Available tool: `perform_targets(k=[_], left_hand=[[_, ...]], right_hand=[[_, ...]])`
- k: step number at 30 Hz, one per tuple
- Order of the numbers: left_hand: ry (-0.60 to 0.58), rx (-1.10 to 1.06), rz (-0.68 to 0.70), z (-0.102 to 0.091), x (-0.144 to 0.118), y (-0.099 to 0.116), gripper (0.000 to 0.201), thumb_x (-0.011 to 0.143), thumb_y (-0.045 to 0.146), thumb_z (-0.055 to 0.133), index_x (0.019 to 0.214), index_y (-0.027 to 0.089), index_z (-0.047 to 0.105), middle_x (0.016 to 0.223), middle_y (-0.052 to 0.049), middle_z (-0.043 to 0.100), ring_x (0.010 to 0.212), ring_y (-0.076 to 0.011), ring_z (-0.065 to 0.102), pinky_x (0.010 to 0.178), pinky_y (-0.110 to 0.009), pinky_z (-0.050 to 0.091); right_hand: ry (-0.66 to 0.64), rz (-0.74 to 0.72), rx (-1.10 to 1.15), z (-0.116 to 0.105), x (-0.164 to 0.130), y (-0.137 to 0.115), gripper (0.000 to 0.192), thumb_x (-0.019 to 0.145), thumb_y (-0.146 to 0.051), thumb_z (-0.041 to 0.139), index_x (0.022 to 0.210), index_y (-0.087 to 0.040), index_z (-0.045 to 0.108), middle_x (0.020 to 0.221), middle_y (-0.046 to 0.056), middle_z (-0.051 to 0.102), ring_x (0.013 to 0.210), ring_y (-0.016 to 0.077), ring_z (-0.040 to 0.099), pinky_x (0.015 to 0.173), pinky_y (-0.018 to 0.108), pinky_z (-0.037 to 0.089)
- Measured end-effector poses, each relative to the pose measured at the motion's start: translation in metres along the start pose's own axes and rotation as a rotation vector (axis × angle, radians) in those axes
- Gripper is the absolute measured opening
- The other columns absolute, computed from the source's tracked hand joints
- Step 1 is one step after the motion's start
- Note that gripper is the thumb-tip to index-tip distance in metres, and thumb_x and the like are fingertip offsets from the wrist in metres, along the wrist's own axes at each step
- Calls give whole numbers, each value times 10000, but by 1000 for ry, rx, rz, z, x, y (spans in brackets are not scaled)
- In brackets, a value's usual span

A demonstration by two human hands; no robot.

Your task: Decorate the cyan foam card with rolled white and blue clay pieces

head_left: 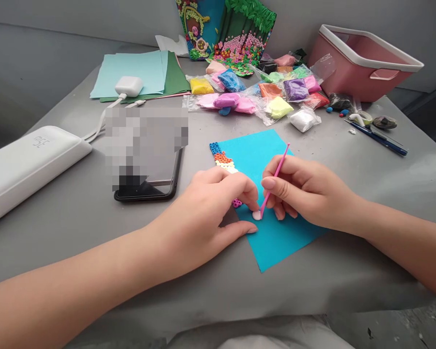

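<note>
From the head camera I see my right hand [298, 191] pinched shut around a thin pink stick [274, 179], which leans up toward one o'clock; its lower tip touches a small pale pink disc of clay [256, 215]. The disc sits on a blue sheet [276, 237] that lies flat on the grey table [94, 218]. My left hand [207, 208] rests at nine o'clock of the disc, fingers curled down, with a fingertip just beside the disc and the thumb lying along the sheet's near edge. It holds nothing that I can see.

Along the sheet's left edge, at eleven o'clock of the disc, runs a strip of small clay beads [223, 157] in blue, orange and cream, partly hidden by my left hand. A black phone [156, 184] lies at nine o'clock of the sheet, and a white case [25, 165] sits further out the same way. At twelve o'clock, well apart, lie bags of coloured clay [269, 92]; a pink bin [363, 63] stands at two o'clock.
</note>
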State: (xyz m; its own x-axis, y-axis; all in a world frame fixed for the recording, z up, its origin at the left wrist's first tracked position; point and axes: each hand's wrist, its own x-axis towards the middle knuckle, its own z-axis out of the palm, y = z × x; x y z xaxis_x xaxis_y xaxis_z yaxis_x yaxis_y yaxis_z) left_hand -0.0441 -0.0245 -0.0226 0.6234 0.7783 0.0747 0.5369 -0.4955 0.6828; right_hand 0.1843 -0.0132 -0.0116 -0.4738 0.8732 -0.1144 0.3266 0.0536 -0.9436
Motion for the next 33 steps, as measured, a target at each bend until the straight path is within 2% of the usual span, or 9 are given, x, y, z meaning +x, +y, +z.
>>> perform_targets(k=[3,7,12,16,19,21,26,29,33], left_hand=[[1,10,5,0,1,1,125,893,351,706,972,291,630,1043,-3,707,1042,-254,611,869,-395,505],[9,7,14,0,1,2,155,885,347,719,977,282,612,1032,1,715,1007,-246,624,902,-414,501],[10,-1,0,0,1,3,168,883,341,722,979,284,596,1028,5,725,995,-245,623,894,-410,502],[30,19,9,-1,2,2,211,874,360,744,962,272,573,954,20,723,946,-231,617,869,-394,494],[51,19,24,-2,1,0,242,859,341,764,929,254,549,902,30,709,874,-207,614,842,-373,491],[48,30,45,-3,1,-1,228,861,306,761,929,246,551,890,34,699,856,-192,607,829,-348,485],[-5,167,255,-7,-3,-1,70,947,207,648,896,222,602,821,31,671,809,-168,585,775,-308,450],[-27,282,390,-12,-6,1,181,1013,193,536,886,195,665,801,-7,688,736,-169,592,700,-319,444],[-23,381,495,-18,-10,2,213,1020,210,545,937,185,740,841,-50,736,774,-191,646,726,-330,508]], right_hand=[[14,35,33,0,1,0,289,968,-437,666,856,-200,546,656,-30,657,502,90,617,439,187,457],[-34,77,89,1,4,-1,327,944,-471,693,844,-195,548,655,-26,676,483,87,610,411,183,449],[77,86,88,0,6,-3,342,886,-458,768,814,-204,551,611,-43,666,455,94,616,379,196,436],[119,39,84,-2,1,-7,383,802,-435,849,733,-214,543,558,-59,636,415,93,595,356,203,415],[99,-46,-6,-5,-4,-7,380,785,-394,866,699,-212,543,540,-62,631,381,75,544,349,210,392],[75,-114,-81,-8,-7,-5,350,794,-360,861,708,-209,557,561,-56,640,408,80,564,369,213,417],[1,-133,-137,-15,-5,-3,227,881,-381,768,819,-209,632,643,-32,689,514,109,642,448,220,509],[6,-136,-191,-19,-4,-9,183,927,-373,699,861,-204,679,701,-8,733,543,107,663,461,211,519],[49,-130,-380,-24,-6,-15,83,912,-297,693,872,-225,701,730,-12,769,551,117,692,459,216,500]])
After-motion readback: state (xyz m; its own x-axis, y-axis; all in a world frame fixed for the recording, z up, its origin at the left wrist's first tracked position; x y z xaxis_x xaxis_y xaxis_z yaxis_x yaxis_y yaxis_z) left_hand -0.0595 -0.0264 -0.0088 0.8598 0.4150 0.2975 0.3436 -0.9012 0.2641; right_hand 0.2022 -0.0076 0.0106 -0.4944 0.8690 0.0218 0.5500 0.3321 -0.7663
